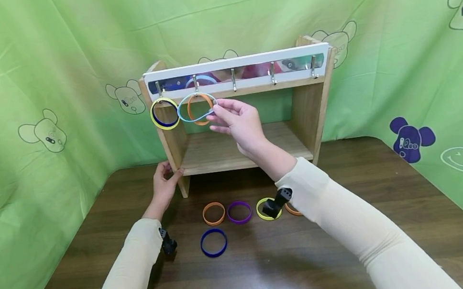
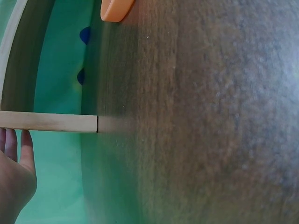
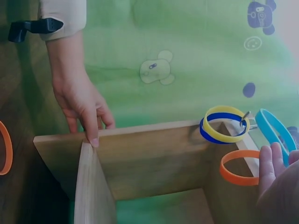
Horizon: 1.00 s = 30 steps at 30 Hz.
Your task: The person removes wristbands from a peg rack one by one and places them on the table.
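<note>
Dark brown wood-grain surface (image 1: 273,274), set before a pale green fabric curtain (image 1: 72,48) printed with cartoon animal heads. Upon it stood one pale wooden shelf unit (image 1: 245,147), its upper front fitted with a white rail (image 1: 254,83) carrying a mirror-like strip and five metal hooks.

Lying on the surface, in a row before the unit: one orange ring-shaped band (image 1: 215,224), one purple band (image 1: 241,222), one yellow band (image 1: 259,210), and a second orange band (image 1: 294,212) partly hidden by the right arm. One dark blue band (image 1: 215,255) lay nearer the person.

Hanging at the leftmost hook (image 1: 158,88): a yellow and a dark blue band together. At the second hook (image 1: 195,84): one orange band.

Right hand (image 1: 244,123): raised, arm extended up and across; thumb and forefinger closed in a pinch on the edge of a light blue band (image 3: 276,125), other fingers loosely spread. That band stood before the second hook; whether it looped the hook could not be told.

Left hand (image 1: 164,184): low at the unit's left side panel, thumb over the front edge, fingers against the outer face, gripping it.

Both arms: cream sleeves (image 1: 354,226), a black camera (image 1: 168,242) at each wrist.
</note>
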{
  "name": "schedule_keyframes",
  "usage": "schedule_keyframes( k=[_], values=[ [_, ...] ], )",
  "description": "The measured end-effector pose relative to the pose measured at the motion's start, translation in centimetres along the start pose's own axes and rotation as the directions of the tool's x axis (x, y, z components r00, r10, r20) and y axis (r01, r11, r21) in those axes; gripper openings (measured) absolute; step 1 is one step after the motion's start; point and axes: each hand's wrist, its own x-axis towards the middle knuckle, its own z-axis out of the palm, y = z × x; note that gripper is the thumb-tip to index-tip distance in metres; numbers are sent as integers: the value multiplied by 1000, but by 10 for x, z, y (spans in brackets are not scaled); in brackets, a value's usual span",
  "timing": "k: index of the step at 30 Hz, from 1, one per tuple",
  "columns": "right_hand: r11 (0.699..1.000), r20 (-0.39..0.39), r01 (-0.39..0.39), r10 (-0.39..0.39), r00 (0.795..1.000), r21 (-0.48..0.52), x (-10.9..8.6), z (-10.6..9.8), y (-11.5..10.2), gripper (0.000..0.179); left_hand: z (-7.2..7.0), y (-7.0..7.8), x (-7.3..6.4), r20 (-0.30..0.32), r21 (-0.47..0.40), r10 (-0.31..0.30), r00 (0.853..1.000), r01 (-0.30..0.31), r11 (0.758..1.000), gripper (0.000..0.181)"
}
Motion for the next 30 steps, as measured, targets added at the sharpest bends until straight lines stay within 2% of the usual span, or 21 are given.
schedule_keyframes(
  k=[10,18,20,26,30],
  values=[
    [998,62,-18,21,998,-54,-16,-9,2,30,1,0,0,-22,-2,26,999,-26,1000,36],
    [993,74,-41,50,996,-112,-30,-25,10,20,1,27,-11,-11,-22,39,999,-39,999,34],
    [992,74,-54,63,995,-118,-34,-29,13,20,1,24,-9,-9,-21,29,1000,-29,999,34],
    [986,88,-100,112,990,-132,-46,-42,22,17,1,2,1,-31,-9,17,999,-17,1000,36],
    [981,100,-137,152,983,-140,-55,-49,30,16,1,-3,2,-36,-13,31,999,-31,999,37]
  ],
)
